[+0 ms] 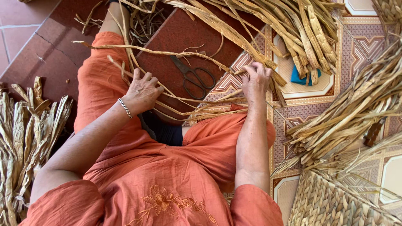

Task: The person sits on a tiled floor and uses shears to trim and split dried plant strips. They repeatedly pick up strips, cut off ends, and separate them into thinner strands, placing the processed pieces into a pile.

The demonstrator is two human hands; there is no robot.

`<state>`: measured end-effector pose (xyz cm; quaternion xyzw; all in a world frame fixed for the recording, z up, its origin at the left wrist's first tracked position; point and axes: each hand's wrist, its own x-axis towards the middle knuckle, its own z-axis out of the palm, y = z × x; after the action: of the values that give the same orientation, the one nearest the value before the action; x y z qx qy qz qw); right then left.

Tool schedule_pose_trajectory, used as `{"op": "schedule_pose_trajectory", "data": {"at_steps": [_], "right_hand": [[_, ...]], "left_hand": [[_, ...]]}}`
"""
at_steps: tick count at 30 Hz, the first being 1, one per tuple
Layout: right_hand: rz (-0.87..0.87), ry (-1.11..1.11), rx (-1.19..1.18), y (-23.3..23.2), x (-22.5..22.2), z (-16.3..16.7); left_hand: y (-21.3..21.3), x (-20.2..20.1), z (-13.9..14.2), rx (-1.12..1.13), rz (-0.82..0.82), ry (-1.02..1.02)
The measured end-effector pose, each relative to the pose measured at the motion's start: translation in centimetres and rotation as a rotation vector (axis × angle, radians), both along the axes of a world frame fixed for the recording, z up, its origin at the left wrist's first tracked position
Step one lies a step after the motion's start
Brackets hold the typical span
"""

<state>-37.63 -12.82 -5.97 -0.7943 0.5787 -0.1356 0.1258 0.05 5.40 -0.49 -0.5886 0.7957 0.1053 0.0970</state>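
We record a seated person in orange clothing, viewed from above. The left hand [142,90], left of centre, wears a silver bracelet [124,108]; its grip is closed around several dried straw strands [197,109]. The right hand [255,81], right of centre, has its fingers curled shut on the far ends of the same strands. The strands are pale tan, flat, thin and slightly twisted, running across the lap between both hands, with loose ends trailing toward the upper left. Dark scissors [194,77] lie on the red floor [176,33] between the hands, apart from both. Straw bundles [347,117] lie at the right edge, and woven matting [331,205] sits lower right.
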Motion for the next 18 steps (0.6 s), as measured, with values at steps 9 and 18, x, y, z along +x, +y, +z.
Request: {"op": "schedule_pose_trajectory", "data": {"at_steps": [9,18], "right_hand": [[-0.009,0.101,0.075,0.2,2.6,3.2],[-0.022,-1.222,0.374,2.4,2.3,6.9]], "left_hand": [[-3.2,-1.5,-1.1,0.107,0.055,0.091],[-11.3,-10.3,-4.2,-0.182,-0.146,0.284]]}}
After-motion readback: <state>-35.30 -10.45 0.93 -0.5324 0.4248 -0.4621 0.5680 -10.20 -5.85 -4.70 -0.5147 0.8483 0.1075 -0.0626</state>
